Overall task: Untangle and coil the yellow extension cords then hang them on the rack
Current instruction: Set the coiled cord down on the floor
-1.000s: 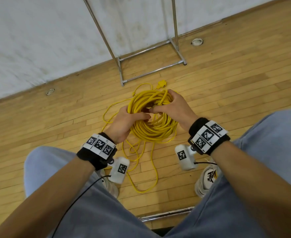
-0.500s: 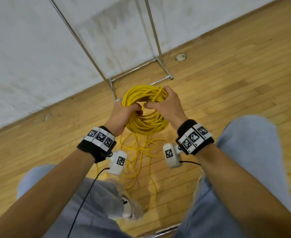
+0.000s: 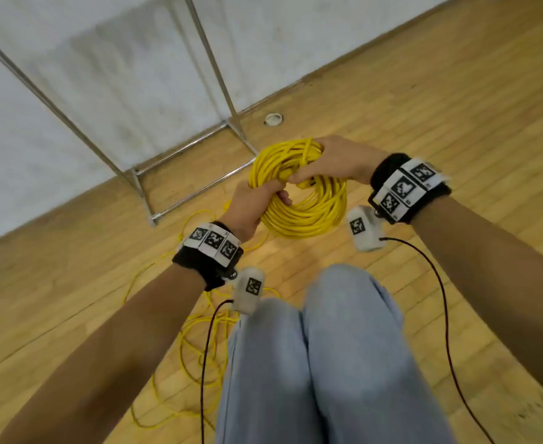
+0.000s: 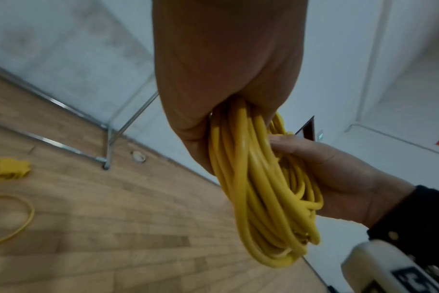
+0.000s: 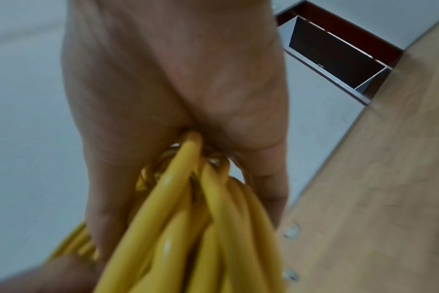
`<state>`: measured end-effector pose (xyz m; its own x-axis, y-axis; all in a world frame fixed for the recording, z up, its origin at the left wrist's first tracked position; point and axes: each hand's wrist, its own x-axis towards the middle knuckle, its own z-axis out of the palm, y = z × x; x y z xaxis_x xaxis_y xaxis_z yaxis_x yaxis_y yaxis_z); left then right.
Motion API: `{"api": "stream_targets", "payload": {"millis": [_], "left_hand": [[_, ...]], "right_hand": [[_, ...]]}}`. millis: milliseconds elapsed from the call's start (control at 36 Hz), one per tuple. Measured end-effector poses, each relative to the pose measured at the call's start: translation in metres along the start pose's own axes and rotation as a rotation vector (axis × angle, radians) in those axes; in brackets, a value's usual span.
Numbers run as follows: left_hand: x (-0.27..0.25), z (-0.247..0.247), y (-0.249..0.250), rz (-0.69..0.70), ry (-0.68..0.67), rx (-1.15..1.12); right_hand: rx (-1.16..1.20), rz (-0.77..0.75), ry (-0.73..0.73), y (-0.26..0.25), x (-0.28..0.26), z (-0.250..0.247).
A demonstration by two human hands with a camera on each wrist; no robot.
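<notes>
One coil of yellow cord [image 3: 305, 216] was held up above the wooden floor [image 3: 456, 123], gripped by two hands: the left hand [image 3: 251, 206] wrapped round its near-left side, the right hand [image 3: 331, 165] round its top. One loose cord [image 3: 196, 334] lay on the floor below, near one metal rack [image 3: 180, 152], with one yellow plug [image 4: 9, 168].

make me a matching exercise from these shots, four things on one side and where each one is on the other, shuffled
Things:
1. coiled yellow extension cord
2. loose yellow cord
3. yellow plug
4. metal rack

Places or states:
A. standing against the white wall
B. lying by itself on the wooden floor near the rack's foot
C. gripped by the left hand and the right hand
D. sprawled in slack loops on the floor beside the person's legs

Pairs: 1-C, 2-D, 3-B, 4-A
</notes>
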<state>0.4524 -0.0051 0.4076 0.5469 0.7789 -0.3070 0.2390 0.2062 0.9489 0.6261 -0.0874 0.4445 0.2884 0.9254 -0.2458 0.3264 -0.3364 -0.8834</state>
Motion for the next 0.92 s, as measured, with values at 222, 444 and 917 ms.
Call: {"api": "stream_targets", "payload": {"millis": [222, 444, 917], "left_hand": [[0.095, 0.036, -0.129, -0.242, -0.135, 0.056], [0.136, 0.065, -0.297, -0.551, -0.171, 0.062], [0.195, 0.095, -0.427, -0.231, -0.188, 0.379]], "right_hand": [[0.05, 0.26, 0.071, 0.187, 0.079, 0.04], [0.079, 0.504, -0.043, 0.369, 0.107, 0.112], [-0.224, 0.501, 0.115, 0.486, 0.147, 0.142]]}}
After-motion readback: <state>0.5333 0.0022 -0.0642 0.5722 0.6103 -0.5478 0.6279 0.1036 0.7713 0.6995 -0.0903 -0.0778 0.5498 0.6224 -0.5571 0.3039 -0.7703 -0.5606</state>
